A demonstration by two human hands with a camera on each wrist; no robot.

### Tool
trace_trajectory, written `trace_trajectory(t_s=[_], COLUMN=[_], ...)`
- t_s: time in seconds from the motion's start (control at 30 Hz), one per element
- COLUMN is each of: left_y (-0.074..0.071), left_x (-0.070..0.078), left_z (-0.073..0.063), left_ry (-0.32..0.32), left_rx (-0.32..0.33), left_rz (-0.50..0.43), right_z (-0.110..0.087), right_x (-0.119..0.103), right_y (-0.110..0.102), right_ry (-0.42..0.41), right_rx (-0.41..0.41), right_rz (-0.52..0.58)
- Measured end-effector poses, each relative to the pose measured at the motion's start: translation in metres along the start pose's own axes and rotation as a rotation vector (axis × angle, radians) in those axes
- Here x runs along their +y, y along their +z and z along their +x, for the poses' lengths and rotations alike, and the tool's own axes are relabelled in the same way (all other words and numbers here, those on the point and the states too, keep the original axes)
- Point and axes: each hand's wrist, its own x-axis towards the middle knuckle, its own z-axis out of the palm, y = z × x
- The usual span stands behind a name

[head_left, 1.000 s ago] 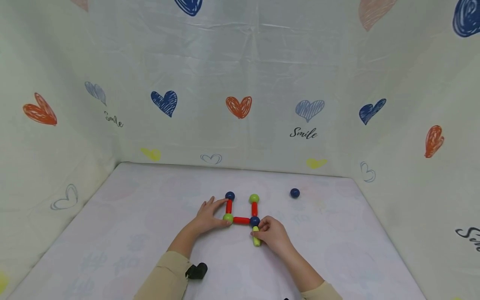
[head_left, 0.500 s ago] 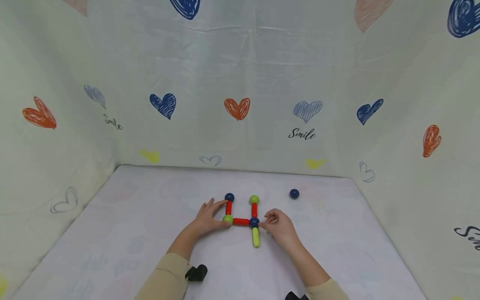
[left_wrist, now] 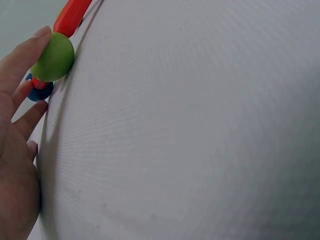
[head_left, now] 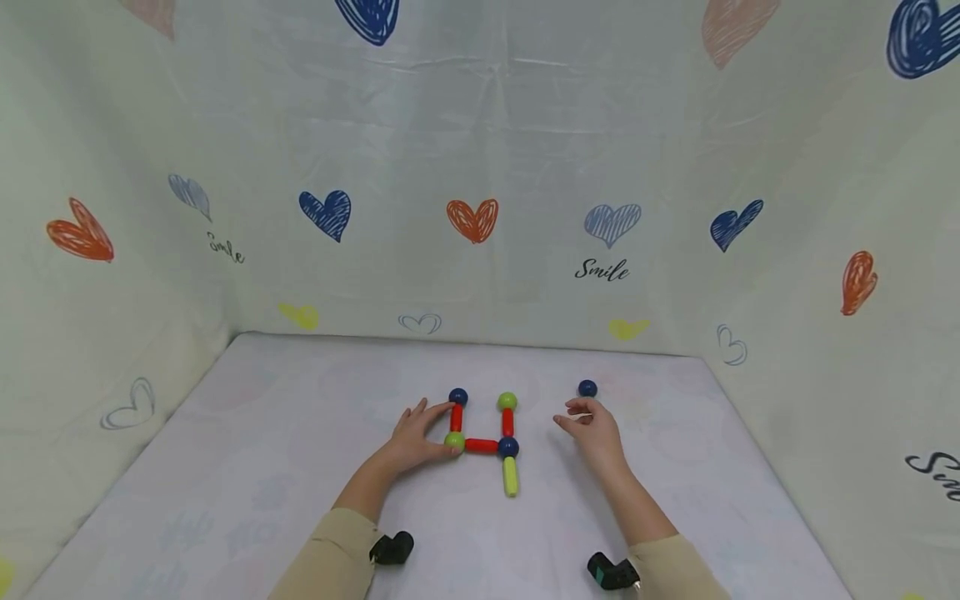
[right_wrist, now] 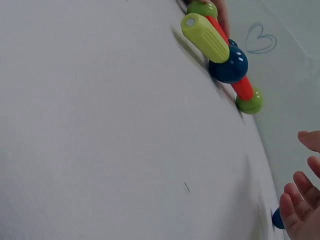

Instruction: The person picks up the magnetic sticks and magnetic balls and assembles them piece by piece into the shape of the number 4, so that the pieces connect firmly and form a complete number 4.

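A structure of magnetic balls and rods lies on the table, shaped like a figure 4. Its left side has a blue ball [head_left: 458,397], a red rod [head_left: 457,417] and a green ball [left_wrist: 56,57]. My left hand [head_left: 412,437] holds this side, thumb on the green ball and index finger near the rod's upper end. A level red rod [head_left: 482,446] leads to another blue ball [right_wrist: 231,67]; a red rod [head_left: 507,422] with a green ball [head_left: 507,402] extends beyond it, and a yellow-green rod [head_left: 511,477] points nearer. My right hand [head_left: 596,433], holding nothing, hovers just short of a loose blue ball [head_left: 587,387].
A pale cloth covers the table [head_left: 300,467]. Behind and at the sides hangs a white curtain [head_left: 540,150] printed with hearts and words. Dark wrist cameras sit at both sleeves [head_left: 678,571].
My right hand has let go of the yellow-green rod, which stays at the blue ball, and has moved right and away toward the loose blue ball. The left hand keeps its place.
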Motion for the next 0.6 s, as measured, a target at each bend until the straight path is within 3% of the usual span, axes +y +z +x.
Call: trace_trajectory(t_s=[0.37, 0.6], left_y=[0.002, 0.002], left_x=[-0.002, -0.001], left_z=[0.001, 0.0], left_ry=[-0.009, -0.012], left_rx=[0.011, 0.012], left_rz=[0.01, 0.008], right_z=[0.024, 0.038], right_x=[0.015, 0.025], right_y=[-0.011, -0.013], right_ry=[-0.014, -0.052], right_rx=[0.042, 0.14], right_rz=[-0.013, -0.002])
